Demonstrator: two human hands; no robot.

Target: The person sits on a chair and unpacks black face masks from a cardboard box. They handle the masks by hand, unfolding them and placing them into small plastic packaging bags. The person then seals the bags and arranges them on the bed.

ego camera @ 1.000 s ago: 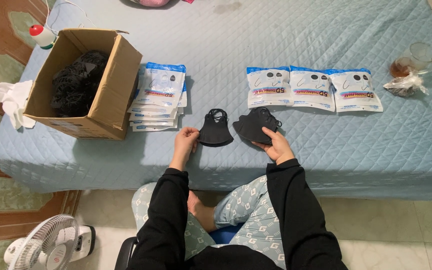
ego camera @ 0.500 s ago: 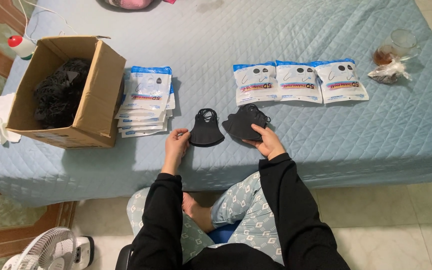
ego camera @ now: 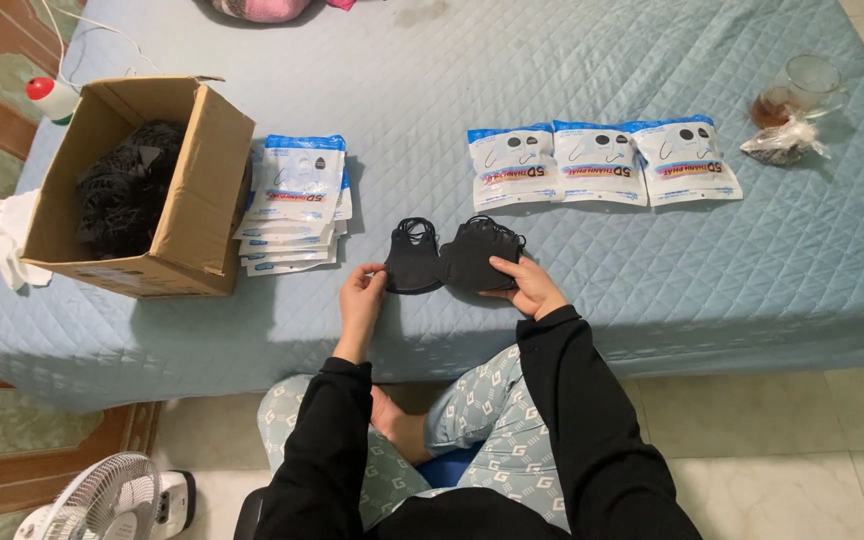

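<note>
Black fabric face masks lie on a quilted pale-blue bed near its front edge: a single black mask and, touching it on the right, a small pile of black masks. The left hand pinches the lower left edge of the single mask between thumb and fingers, the rest of the hand loosely curled. The right hand rests on the lower right of the pile, thumb on top and fingers half closed about its edge. Left of the hands sits a stack of white-and-blue flat plastic packets, just beside an open brown cardboard box holding more black masks. Farther back, three similar packets lie in an overlapping row. A glass mug and a crumpled clear bag stand at the right corner.
</note>
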